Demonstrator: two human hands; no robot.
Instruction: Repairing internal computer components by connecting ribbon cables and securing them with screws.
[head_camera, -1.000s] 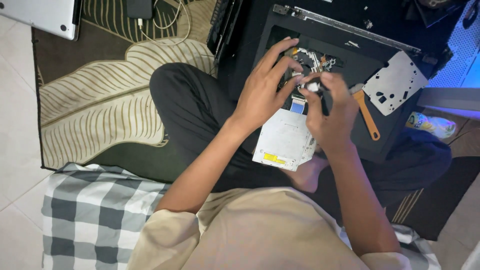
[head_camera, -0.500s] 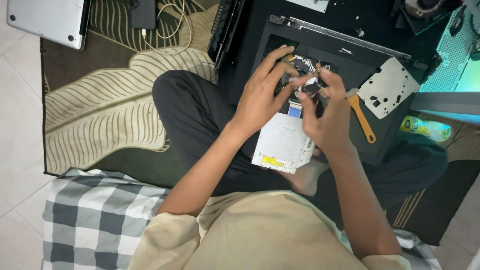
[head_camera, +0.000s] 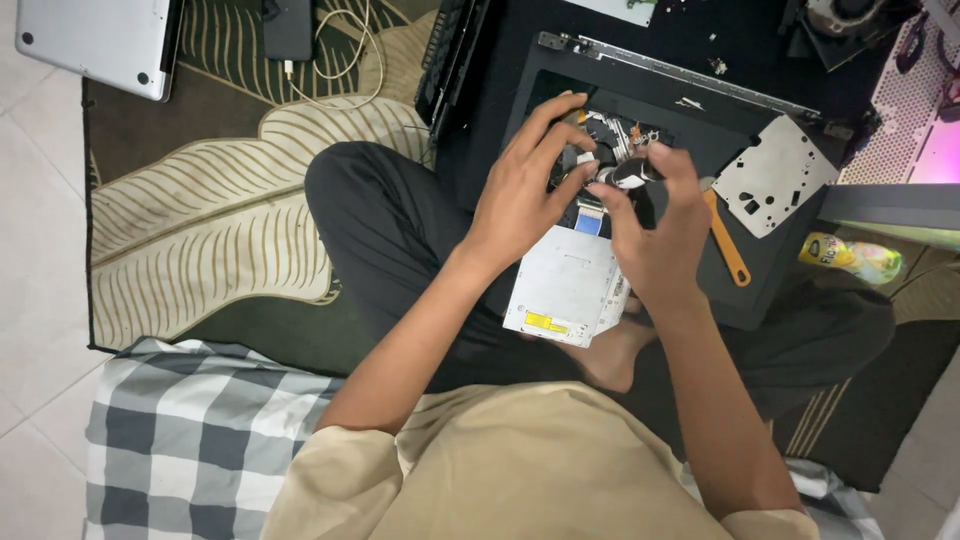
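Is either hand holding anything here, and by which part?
The right hand pinches a small dark cylindrical part between thumb and fingertips, around its side. The left hand only rests its fingers on the opened black device.

The scene is lit softly and evenly from above, so only weak shadows are cast under the left hand (head_camera: 520, 205) and the right hand (head_camera: 655, 235). A pink and white glare is seen at 2 o'clock, where detail is washed out. The fingertips are slightly blurred. The black laptop case (head_camera: 700, 95) is rendered dark, with little detail.
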